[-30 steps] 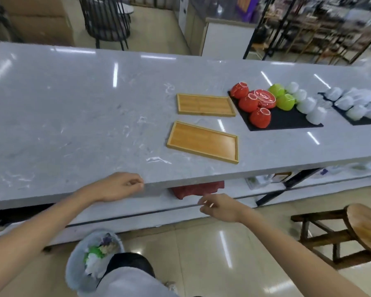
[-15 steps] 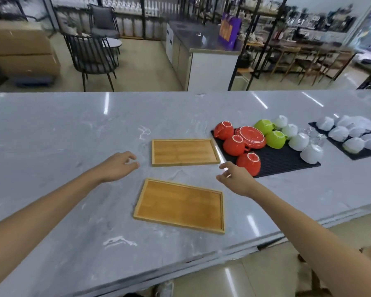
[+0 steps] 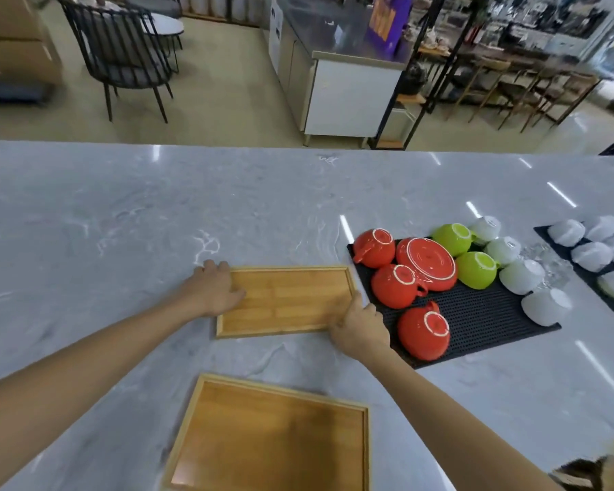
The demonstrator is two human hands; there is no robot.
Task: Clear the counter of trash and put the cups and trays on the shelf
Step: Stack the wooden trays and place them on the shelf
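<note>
- The far bamboo tray (image 3: pixel 291 299) is lying flat near the middle of the marble surface (image 3: pixel 121 214), just beside the left edge of the black rubber mat (image 3: pixel 475 313).
- The left hand (image 3: pixel 215 290) is resting on the left short side of this tray, with the thumb lying inside and the fingers curled over the outer rim. It is closing on the rim.
- The right hand (image 3: pixel 360 327) is gripping the right near corner of the same tray, fingers wrapped around the rim, touching the mat edge.
- The second bamboo tray (image 3: pixel 270 437) is lying apart, close to the near edge of the surface, and no hand is touching it.
- I am judging the tray to be stiff, thin and light, with a smooth, slightly slippery finish. The raised rim is giving the best hold, so two opposite short sides are a good place to take it.
- The red cups (image 3: pixel 397 285) are standing upside down on the mat very near the right hand. They look fragile, so lifting the tray straight up is seeming safer than sliding it rightward.
</note>
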